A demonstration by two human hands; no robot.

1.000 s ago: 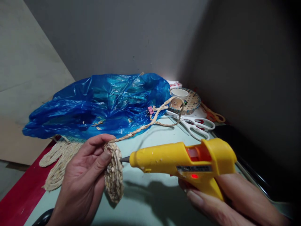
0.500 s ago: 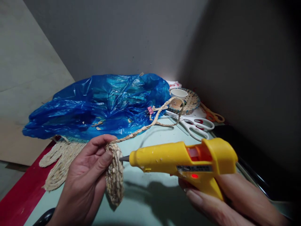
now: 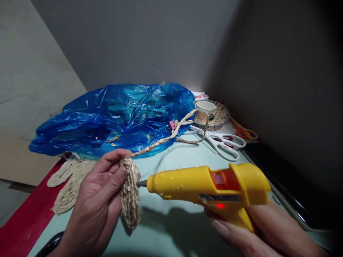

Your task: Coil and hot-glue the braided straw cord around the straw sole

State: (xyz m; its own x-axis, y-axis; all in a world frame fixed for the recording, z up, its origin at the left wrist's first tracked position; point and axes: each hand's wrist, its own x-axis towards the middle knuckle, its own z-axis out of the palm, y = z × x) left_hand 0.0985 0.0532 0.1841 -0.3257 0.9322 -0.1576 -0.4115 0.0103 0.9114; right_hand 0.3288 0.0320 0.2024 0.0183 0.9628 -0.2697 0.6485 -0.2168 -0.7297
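Observation:
My left hand (image 3: pixel 98 205) pinches a coiled disc of braided straw (image 3: pixel 130 194), held on edge above the pale green table (image 3: pixel 184 157). A loose braid (image 3: pixel 166 137) runs from the disc's top toward the back of the table, with a pink binder clip (image 3: pixel 171 125) on it. My right hand (image 3: pixel 257 232) grips a yellow hot glue gun (image 3: pixel 211 187) whose red light is on. Its metal nozzle touches the right edge of the disc.
A blue plastic bag (image 3: pixel 115 116) fills the back left. Flat straw braid pieces (image 3: pixel 69 182) lie by the red table edge. White scissors (image 3: pixel 225 142), orange scissors (image 3: pixel 245 132), a woven tray (image 3: pixel 221 116) and a paper cup (image 3: pixel 205 107) sit at the back right by the grey wall.
The glue gun has dropped slightly and its nozzle stays against the disc's edge. My left hand has turned the disc a little. The view has shifted a bit.

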